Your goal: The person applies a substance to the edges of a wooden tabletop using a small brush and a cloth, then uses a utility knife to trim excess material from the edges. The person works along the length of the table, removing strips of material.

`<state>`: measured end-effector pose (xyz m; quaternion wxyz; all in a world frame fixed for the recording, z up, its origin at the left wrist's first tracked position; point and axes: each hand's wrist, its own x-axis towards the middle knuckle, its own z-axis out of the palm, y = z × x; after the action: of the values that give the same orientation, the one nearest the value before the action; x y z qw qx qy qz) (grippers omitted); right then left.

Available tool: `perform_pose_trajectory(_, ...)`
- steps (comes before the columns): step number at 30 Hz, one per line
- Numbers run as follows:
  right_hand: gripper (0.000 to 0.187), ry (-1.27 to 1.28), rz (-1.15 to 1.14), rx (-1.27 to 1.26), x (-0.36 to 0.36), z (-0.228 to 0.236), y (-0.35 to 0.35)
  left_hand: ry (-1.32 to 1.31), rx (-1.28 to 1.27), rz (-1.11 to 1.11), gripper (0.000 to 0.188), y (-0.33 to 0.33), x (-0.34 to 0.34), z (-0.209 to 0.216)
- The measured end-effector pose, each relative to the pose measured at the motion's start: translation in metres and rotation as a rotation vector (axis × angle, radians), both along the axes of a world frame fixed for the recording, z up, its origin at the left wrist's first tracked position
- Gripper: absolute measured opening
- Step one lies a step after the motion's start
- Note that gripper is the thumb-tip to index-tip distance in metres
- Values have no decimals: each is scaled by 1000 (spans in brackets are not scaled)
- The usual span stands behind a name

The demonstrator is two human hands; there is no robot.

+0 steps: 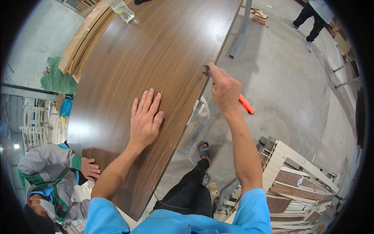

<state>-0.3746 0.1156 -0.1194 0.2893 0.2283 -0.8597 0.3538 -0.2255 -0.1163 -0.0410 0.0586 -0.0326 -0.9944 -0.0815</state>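
A long brown wood-grain panel [128, 62] lies in front of me, running from the near end up to the far edge. My left hand [146, 119] rests flat on its top, fingers stretched out. At the panel's right long edge, my right hand [225, 89] is closed around a utility knife with an orange-red handle [246, 104], whose end sticks out below the fist. A small dark, jagged scrap [205, 70] sits at the fingertips on the edge. The knife's blade cannot be made out.
A co-worker's hand [90, 169] touches the panel's left side. A clear bottle [121, 10] stands at the far left, near long cardboard packs [83, 37]. Board offcuts [298, 183] are stacked at lower right. Metal legs [240, 33] stand beside the panel; another person [313, 19] is farther off.
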Motion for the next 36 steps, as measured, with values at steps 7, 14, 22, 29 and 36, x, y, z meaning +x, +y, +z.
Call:
perform_pose_trajectory(7, 31, 20, 238, 28, 124, 11, -13, -11, -15, 14, 53, 2, 3, -2)
perform_pose_trajectory(14, 44, -69, 303, -16, 147, 5, -10, -20, 48, -4, 53, 5, 6, 1)
perform_pose_trajectory(22, 36, 19, 76, -139, -49, 15, 12, -23, 44, 1, 53, 11, 4, 7)
perform_pose_trajectory(29, 41, -21, 229, 40, 62, 5, 4, -34, 5, 15, 54, 7, 8, 0)
perform_pose_trajectory(36, 40, -64, 518, -42, 202, 25, -25, -20, -17, 14, 54, 8, 7, -1)
